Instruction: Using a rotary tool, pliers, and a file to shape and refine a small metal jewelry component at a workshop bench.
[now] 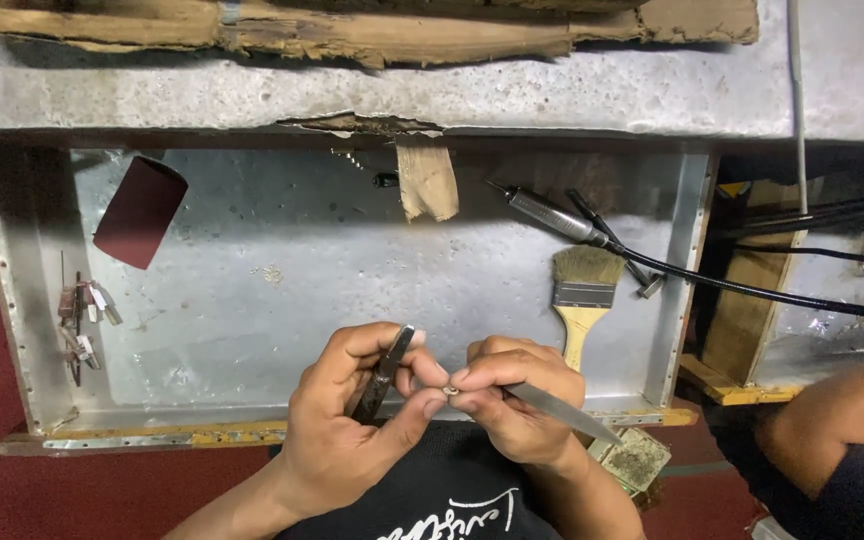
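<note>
My left hand (352, 415) is closed around a dark flat metal tool (384, 372) that stands up between thumb and fingers. My right hand (508, 395) pinches a small metal ring-like piece (449, 389) at its fingertips, and a slim grey metal file or tweezer (564, 411) runs back from that hand toward the lower right. The two hands meet at the small piece, just above the front edge of a shallow metal tray (272, 300). Whether the left fingertips also touch the piece is hard to tell.
In the tray lie a wood-handled paintbrush (582, 295), a rotary handpiece (552, 214) on a black cable, a dark red sandpaper sleeve (139, 212), small metal bits (82, 318) at left and a wooden bench peg (426, 180). Another person's arm (832, 425) rests at right.
</note>
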